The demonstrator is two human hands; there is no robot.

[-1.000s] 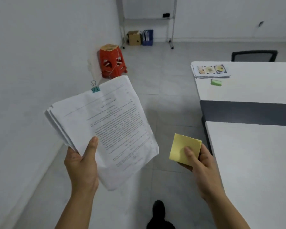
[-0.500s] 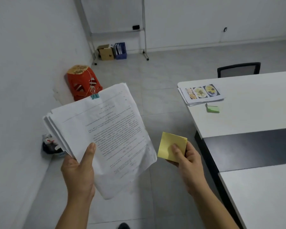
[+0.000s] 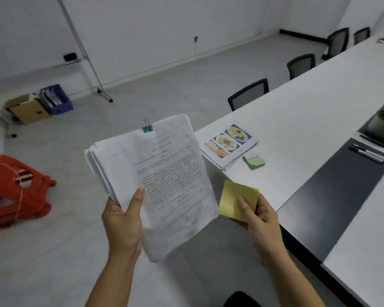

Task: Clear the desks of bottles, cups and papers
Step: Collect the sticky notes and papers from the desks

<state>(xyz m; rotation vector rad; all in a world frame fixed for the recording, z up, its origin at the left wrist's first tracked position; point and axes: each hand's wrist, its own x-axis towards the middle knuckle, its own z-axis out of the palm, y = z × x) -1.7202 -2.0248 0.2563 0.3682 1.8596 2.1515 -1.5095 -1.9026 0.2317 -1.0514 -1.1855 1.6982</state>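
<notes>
we hold two things above a grey floor. our left hand [image 3: 122, 220] is closed on a clipped stack [image 3: 157, 180] of printed papers, thumb on the top sheet, a teal clip [image 3: 147, 128] at its top edge. our right hand [image 3: 261, 216] pinches a yellow pad [image 3: 236, 200], thumb on its face, just beside the stack at 3 o'clock. at 1 o'clock a white desk [image 3: 297, 120] carries picture sheets [image 3: 230, 147] and, near them, a green pad [image 3: 254, 161]. at 9 o'clock a red stool [image 3: 16, 187] lies tipped.
</notes>
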